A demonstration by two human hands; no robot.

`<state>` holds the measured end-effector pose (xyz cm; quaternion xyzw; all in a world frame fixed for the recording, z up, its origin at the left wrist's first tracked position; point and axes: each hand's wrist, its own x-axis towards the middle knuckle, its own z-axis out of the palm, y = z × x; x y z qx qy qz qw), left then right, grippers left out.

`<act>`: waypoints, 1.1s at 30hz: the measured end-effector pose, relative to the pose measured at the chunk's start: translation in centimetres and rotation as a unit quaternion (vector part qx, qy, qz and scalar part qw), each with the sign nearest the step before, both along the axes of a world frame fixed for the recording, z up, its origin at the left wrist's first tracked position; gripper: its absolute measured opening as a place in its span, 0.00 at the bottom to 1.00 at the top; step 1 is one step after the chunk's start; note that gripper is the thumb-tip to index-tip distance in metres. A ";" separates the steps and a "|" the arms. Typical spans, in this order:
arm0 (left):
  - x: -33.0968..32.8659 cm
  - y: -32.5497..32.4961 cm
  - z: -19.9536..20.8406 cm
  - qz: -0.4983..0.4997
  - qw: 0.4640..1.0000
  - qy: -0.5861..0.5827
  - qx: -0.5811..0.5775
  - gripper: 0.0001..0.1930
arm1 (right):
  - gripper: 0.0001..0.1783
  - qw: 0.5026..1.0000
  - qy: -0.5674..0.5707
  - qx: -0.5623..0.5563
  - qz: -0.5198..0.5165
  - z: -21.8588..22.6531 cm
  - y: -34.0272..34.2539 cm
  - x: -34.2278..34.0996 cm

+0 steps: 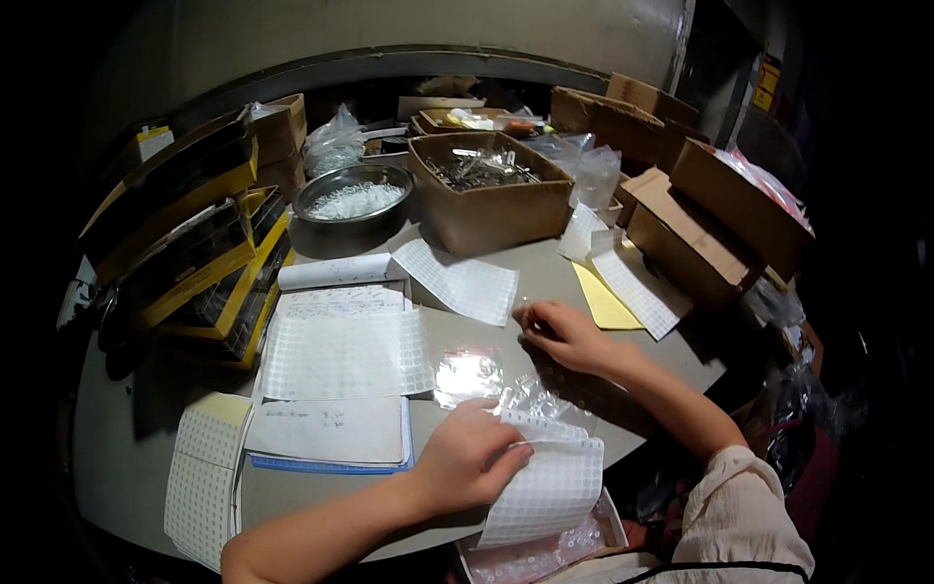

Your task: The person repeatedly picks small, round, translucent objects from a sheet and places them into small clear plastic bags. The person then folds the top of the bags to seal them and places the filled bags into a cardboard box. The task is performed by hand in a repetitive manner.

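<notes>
My left hand (pixel 472 453) pinches a sheet of small white labels (pixel 547 487) between thumb and fingers. The sheet's top edge is folded over, and its lower part hangs above an open white box (pixel 611 533) with small clear bags inside. Farther off, my right hand (pixel 559 334) is just above the table with its fingers curled together; whatever is at the fingertips is too small to make out. Between the hands lie small clear plastic bags (pixel 535 394) with little ring-like pieces. A shiny clear zip bag (pixel 469 375) lies left of them.
Another label sheet (pixel 345 352) covers an open notebook (pixel 326 428) at left. Behind stand a metal bowl of clear pieces (pixel 355 178) and a cardboard box of metal parts (pixel 486 214). Black-and-yellow boxes (pixel 209 258) are stacked left; cardboard boxes (pixel 686 238) stand right, beside more label sheets (pixel 642 282).
</notes>
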<state>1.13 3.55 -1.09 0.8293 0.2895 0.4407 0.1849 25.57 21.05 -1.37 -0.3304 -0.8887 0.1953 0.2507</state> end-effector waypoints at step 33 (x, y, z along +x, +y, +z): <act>-0.5 -0.7 1.4 -0.083 0.996 -0.005 0.018 0.03 | 0.21 0.986 0.041 -0.137 0.087 0.3 -2.2 4.8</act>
